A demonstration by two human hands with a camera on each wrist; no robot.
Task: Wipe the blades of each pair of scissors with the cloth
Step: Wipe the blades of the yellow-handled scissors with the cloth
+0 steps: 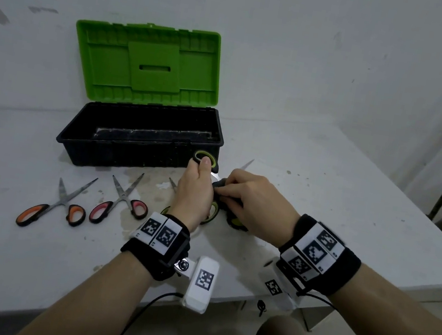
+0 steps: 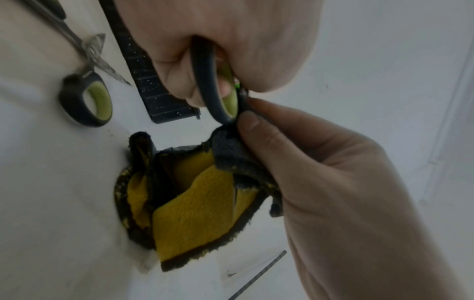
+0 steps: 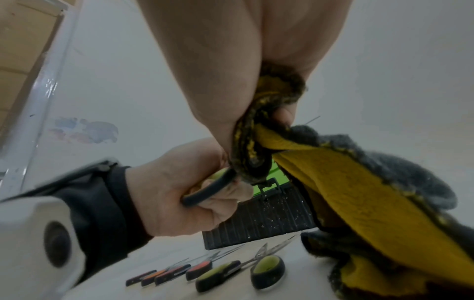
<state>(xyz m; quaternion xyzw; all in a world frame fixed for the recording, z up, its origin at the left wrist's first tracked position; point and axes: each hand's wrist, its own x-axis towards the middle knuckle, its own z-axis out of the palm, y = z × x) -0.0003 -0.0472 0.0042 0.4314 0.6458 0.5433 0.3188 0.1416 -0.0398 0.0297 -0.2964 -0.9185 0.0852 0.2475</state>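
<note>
— Scissors first: where were they on the table (image 1: 315, 165)?

— I saw four pairs. Beyond them stood the toolbox (image 1: 143, 137), its green lid (image 1: 146, 64) upright against the wall. On the table in front of it lay the orange-handled scissors (image 1: 55, 203) furthest left, the red-handled scissors (image 1: 121, 203) just beside them, and a green-handled pair (image 2: 84, 97), mostly hidden under my left wrist in the head view.

— And the fourth pair?

— The held scissors (image 1: 205, 162) were off the table, in front of the toolbox's right end. My left hand (image 1: 194, 189) gripped their handle, fingers (image 2: 177, 67) curled through the black-and-green loop, one blade tip showing past my right hand (image 1: 255, 201).

— What about the cloth?

— The cloth (image 2: 195, 203), yellow with a dark grey side, was bunched in my right hand, whose fingers (image 2: 259, 119) pinched a fold of it just past the handle loop. The rest hung down to the table.
</note>
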